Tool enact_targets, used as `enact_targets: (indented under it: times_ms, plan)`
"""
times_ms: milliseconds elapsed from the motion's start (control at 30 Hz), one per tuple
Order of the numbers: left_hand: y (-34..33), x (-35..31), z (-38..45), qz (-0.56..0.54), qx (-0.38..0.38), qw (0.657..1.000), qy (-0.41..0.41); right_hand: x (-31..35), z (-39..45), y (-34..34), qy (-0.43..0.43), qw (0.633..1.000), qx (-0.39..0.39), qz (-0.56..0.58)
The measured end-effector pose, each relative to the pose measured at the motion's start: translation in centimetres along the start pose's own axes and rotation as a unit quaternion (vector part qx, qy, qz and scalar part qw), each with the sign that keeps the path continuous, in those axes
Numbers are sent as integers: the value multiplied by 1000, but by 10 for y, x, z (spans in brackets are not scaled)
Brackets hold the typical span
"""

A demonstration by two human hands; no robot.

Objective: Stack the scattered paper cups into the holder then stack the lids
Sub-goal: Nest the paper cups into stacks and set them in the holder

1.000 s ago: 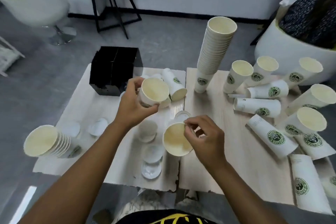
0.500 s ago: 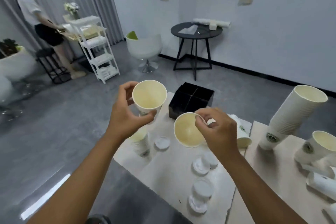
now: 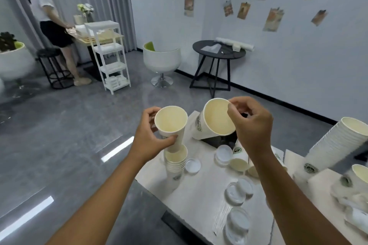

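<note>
Holding one paper cup (image 3: 171,123) in the left hand (image 3: 148,141), fingers curled round it above a short stack (image 3: 175,162) at the pale desk's (image 3: 201,195) 9 o'clock edge; right hand (image 3: 252,125) pinches a second cup's (image 3: 216,119) rim. Clear lids (image 3: 238,193) scattered about, grey floor (image 3: 69,135), posters on white wall (image 3: 298,49).

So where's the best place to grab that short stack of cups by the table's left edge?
Grip the short stack around its side wall below the nested rims, coming from the open left side. It stands upright, and the left hand holds a cup right above its mouth.
</note>
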State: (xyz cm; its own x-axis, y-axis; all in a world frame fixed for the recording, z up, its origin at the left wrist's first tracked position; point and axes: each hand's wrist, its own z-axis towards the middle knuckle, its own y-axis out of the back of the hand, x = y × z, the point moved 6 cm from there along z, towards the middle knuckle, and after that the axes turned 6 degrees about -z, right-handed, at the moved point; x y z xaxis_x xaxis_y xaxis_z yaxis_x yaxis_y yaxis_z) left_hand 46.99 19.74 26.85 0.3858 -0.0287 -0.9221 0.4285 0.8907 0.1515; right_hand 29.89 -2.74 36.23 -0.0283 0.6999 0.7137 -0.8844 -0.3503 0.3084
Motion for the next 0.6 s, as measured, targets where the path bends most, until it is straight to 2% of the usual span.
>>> enact_targets:
  times_ms: [300,600]
  plan:
    - [-5,47,11,-11,34,999,39,29,15,-12,-28,999,-35,24]
    - [-2,48,17,-37,56,996,53,45,13,-27,-42,997,-37,48]
